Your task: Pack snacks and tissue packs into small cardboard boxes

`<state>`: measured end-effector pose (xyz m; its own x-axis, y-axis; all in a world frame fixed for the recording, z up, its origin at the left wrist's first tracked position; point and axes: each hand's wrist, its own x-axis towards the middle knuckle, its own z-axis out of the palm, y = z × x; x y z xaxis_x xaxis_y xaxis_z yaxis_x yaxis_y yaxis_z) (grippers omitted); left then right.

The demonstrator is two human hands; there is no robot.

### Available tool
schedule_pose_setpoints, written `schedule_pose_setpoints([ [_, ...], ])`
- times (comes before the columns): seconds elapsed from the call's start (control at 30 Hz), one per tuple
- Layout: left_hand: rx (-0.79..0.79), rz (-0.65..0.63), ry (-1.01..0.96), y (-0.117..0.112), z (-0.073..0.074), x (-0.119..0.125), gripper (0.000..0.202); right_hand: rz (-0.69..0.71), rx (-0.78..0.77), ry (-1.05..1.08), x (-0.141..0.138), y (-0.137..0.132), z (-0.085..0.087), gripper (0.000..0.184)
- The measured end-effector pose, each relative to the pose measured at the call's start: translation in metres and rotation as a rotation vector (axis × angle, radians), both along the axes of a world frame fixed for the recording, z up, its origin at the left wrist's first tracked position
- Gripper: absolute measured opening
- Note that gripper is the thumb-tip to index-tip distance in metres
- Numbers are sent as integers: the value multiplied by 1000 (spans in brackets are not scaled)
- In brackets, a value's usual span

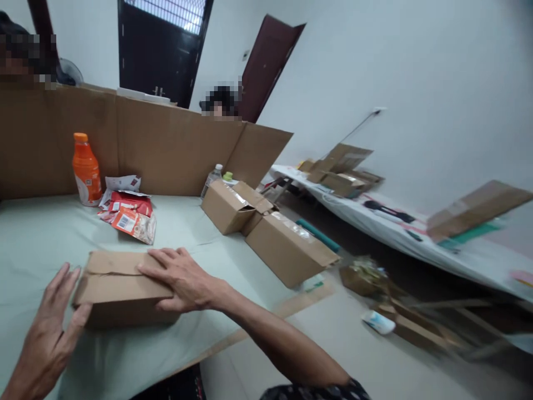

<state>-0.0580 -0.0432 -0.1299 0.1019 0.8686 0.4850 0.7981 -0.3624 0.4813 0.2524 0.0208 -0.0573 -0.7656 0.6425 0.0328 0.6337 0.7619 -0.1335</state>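
Pale green table (37,239) carries three cardboard boxes (227,210); orange bottle (86,169); snack packets (129,214).

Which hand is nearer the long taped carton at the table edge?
Right. The right hand lies flat on the small box, just left of the taped carton; the left hand touches that box's far left end.

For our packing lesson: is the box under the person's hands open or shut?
Shut: the flaps of the box lie flat under the right hand; the left hand touches its end.
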Motion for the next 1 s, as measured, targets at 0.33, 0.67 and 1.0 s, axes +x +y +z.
schedule_pose_setpoints([
  [0.33, -4, -273, 282, 19, -97, 36, 47, -1165, 156, -169, 231, -42, -41, 64],
  [0.67, -109, -286, 448, 5, -96, 39, 46, -1321, 185, -277, 250, 4, -46, 51],
  [1.0, -509, -251, 379, -29, -24, 47, 51, -522, 527, 75, 109, 13, -136, 40],
])
